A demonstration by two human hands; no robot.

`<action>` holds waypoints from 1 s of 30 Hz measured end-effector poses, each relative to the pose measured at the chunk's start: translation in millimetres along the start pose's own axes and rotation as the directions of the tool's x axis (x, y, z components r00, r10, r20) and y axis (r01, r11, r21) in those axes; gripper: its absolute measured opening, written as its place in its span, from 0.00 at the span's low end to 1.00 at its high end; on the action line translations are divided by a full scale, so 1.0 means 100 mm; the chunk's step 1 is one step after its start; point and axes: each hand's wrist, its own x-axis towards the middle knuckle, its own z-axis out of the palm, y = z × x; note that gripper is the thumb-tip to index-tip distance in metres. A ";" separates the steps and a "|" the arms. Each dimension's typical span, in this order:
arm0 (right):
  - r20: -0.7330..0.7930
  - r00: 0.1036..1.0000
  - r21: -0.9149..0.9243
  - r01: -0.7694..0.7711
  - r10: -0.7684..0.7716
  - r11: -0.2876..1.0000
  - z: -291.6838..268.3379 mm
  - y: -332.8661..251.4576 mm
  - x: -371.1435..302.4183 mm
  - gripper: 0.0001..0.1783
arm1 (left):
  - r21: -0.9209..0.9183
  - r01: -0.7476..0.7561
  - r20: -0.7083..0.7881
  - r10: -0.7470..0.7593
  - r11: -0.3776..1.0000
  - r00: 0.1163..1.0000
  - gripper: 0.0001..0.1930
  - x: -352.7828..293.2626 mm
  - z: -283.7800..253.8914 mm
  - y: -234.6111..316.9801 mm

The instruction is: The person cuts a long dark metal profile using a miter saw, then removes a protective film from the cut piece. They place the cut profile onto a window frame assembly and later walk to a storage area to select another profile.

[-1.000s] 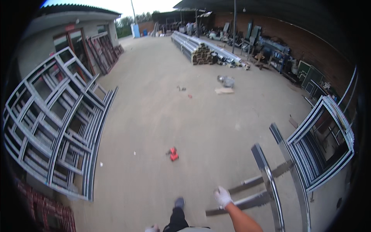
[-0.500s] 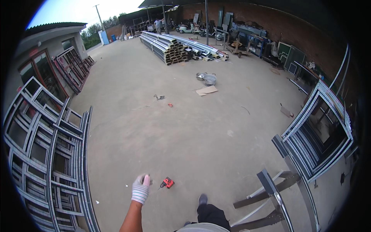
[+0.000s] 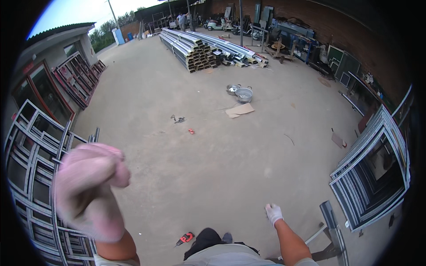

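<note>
Open concrete yard (image 3: 213, 146) in daylight; brick wall (image 3: 355, 26) at right, stacked metal bars (image 3: 191, 46), window frames (image 3: 31, 164) leaning left.

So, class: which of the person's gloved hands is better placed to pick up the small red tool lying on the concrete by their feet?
Probably left: the left hand is on the side where the small red tool lies, though raised and blurred; the right hand hangs beyond the legs.

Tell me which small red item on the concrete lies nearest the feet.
The red power tool just left of the shoe; the other red bit lies far out mid-yard.
</note>
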 end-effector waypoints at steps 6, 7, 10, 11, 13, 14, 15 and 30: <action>0.069 0.997 0.102 0.028 -0.035 0.994 0.20 -1.57 0.82 0.16 | 0.030 -0.367 0.198 0.354 0.930 0.914 0.21 0.78 0.56 -1.15; 0.065 0.998 0.111 0.001 -0.008 0.994 0.19 -1.56 1.00 0.15 | 0.009 -0.394 0.205 0.384 0.919 0.900 0.21 0.87 0.74 -1.44; -0.048 0.989 -0.015 -0.140 0.140 0.990 0.13 -0.70 1.72 0.13 | -0.057 -0.458 0.198 0.459 0.887 0.866 0.21 1.25 1.25 -2.27; -0.014 0.968 0.061 -0.249 0.250 0.967 0.07 -0.43 1.75 0.12 | -0.078 -0.471 0.207 0.476 0.879 0.855 0.21 1.41 1.44 -2.54; 0.056 0.894 0.300 -0.440 0.445 0.846 0.03 -0.17 1.68 0.09 | -0.129 -0.499 0.213 0.515 0.857 0.830 0.21 1.71 1.83 -3.07; 0.057 0.854 0.409 -0.492 0.517 0.768 -0.06 0.31 1.74 0.09 | -0.158 -0.514 0.183 0.537 0.843 0.824 0.22 1.88 2.04 -3.33; 0.002 0.788 0.409 -0.562 0.615 0.719 0.02 -0.26 1.62 0.09 | -0.158 -0.521 0.225 0.544 0.839 0.808 0.22 2.09 2.26 -3.51; 0.109 0.893 -0.080 -0.430 0.437 0.899 -0.57 -1.15 5.69 0.20 | -0.046 -0.590 0.255 0.580 0.806 0.773 0.22 4.12 5.44 -6.01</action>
